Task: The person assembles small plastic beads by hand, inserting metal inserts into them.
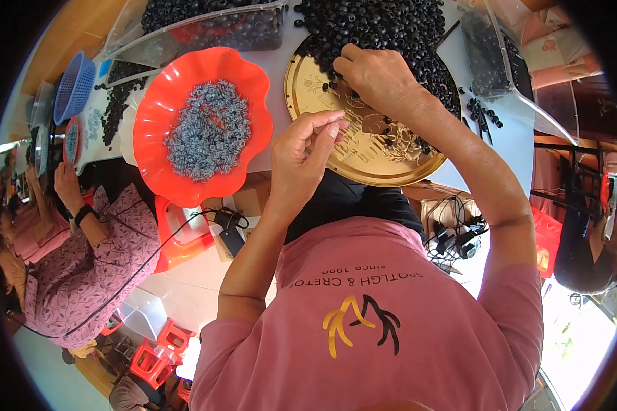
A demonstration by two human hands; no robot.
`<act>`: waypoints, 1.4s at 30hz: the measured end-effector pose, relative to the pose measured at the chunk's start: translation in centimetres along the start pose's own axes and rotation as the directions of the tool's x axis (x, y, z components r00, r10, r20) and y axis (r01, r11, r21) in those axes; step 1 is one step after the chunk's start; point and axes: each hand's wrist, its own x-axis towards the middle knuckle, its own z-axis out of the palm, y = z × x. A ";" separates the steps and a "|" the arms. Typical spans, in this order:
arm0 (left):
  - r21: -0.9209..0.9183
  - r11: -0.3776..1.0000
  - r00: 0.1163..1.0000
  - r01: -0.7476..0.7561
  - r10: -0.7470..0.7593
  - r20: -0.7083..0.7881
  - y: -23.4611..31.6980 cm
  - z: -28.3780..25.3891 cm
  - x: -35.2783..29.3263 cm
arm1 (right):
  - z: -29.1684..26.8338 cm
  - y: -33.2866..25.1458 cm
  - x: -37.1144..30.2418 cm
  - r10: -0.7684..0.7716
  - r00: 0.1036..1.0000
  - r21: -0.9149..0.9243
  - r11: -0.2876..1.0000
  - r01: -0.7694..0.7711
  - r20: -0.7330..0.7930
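My left hand (303,152) hovers over the near left edge of a round gold tray (307,88), thumb and fingertips pressed together. Whatever is between them is too small to make out. Further up the tray, my right hand (380,77) reaches to the edge of a heap of small black ring-like pieces (370,27), its fingers curled and closed. Its fingertips are partly hidden. Thin gold-coloured bits (406,147) lie on the tray's near right part among a few black pieces. Left of the tray, a red scalloped bowl (151,103) holds many small grey coil-like pieces (209,130).
Clear plastic bins (274,31) with black pieces stand at the back left and right. Black sticks (483,123) lie right of the tray. A blue basket (74,85) is far left, near a co-worker's hand (67,185). Cables (452,229) hang below the table.
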 end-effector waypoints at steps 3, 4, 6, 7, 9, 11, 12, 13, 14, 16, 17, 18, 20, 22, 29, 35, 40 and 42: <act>-0.082 0.996 1.000 0.021 -0.022 -0.009 0.1 0.1 0.2 | 0.1 0.6 0.0 -0.022 1.000 -0.002 1.000 0.022 0.001; -0.081 0.996 1.000 0.021 -0.022 -0.004 0.3 0.2 0.4 | 0.2 1.2 -0.1 -0.001 1.000 0.059 0.998 0.002 -0.019; -0.005 1.000 1.000 -0.022 0.022 -0.020 0.5 0.3 0.7 | -0.4 1.7 -0.7 0.038 0.997 0.239 0.971 -0.022 -0.064; -0.004 1.000 0.999 -0.020 0.020 -0.025 0.3 0.3 0.9 | -1.3 1.5 -1.0 0.034 0.997 0.242 0.970 -0.017 -0.063; 0.056 0.990 0.989 -0.130 0.133 -0.058 -0.1 0.6 1.6 | -3.3 1.1 -2.0 0.162 0.987 0.601 0.788 -0.133 0.005; 0.128 0.963 0.966 -0.239 0.249 -0.066 0.2 1.2 2.3 | -4.4 0.1 -3.2 0.244 0.955 0.716 0.636 -0.288 0.168; 0.195 0.917 0.929 -0.349 0.366 -0.060 0.6 1.6 2.6 | -4.7 -0.2 -3.7 0.256 0.941 0.821 0.473 -0.320 0.219; 0.192 0.919 0.931 -0.346 0.361 -0.054 0.8 1.8 2.6 | -5.0 -0.6 -4.3 0.258 0.927 0.893 0.292 -0.343 0.272; 0.175 0.911 0.924 -0.373 0.382 -0.023 1.0 1.9 2.7 | -5.3 -1.2 -4.8 0.259 0.934 0.934 0.194 -0.301 0.247; 0.155 0.904 0.916 -0.398 0.400 0.014 0.8 1.9 2.7 | -5.6 -1.9 -5.6 0.306 0.922 0.948 0.135 -0.290 0.238; 0.166 0.888 0.902 -0.430 0.431 0.031 0.5 1.7 2.6 | -5.8 -2.1 -5.9 0.345 0.910 0.959 0.080 -0.271 0.229; 0.179 0.869 0.886 -0.462 0.462 0.045 0.4 1.7 2.5 | -6.2 -1.8 -6.3 0.325 0.900 0.941 0.073 -0.331 0.292; 0.065 0.905 0.907 -0.420 0.420 0.019 0.5 2.1 2.1 | -5.9 -2.2 -7.0 0.347 0.894 0.949 0.033 -0.314 0.284; -0.055 0.926 0.927 -0.374 0.375 0.002 0.9 2.7 1.7 | -5.6 -2.6 -7.8 0.387 0.885 0.962 -0.020 -0.273 0.260; -0.304 0.944 0.986 -0.131 0.156 0.061 1.6 2.9 1.6 | -5.4 -4.0 -8.7 0.434 0.867 0.968 -0.155 -0.196 0.245; -0.335 0.941 0.981 -0.049 0.108 0.159 1.3 2.4 0.9 | -5.6 -4.9 -9.3 0.480 0.798 0.927 -0.263 -0.266 0.365; -0.320 0.947 0.971 0.029 0.050 0.236 1.0 2.3 0.1 | -5.3 -5.9 -10.4 0.490 0.747 0.886 -0.352 -0.303 0.450; -0.290 0.957 0.973 0.025 0.043 0.227 0.9 2.6 -0.4 | -4.9 -6.1 -11.0 0.504 0.729 0.885 -0.308 -0.350 0.464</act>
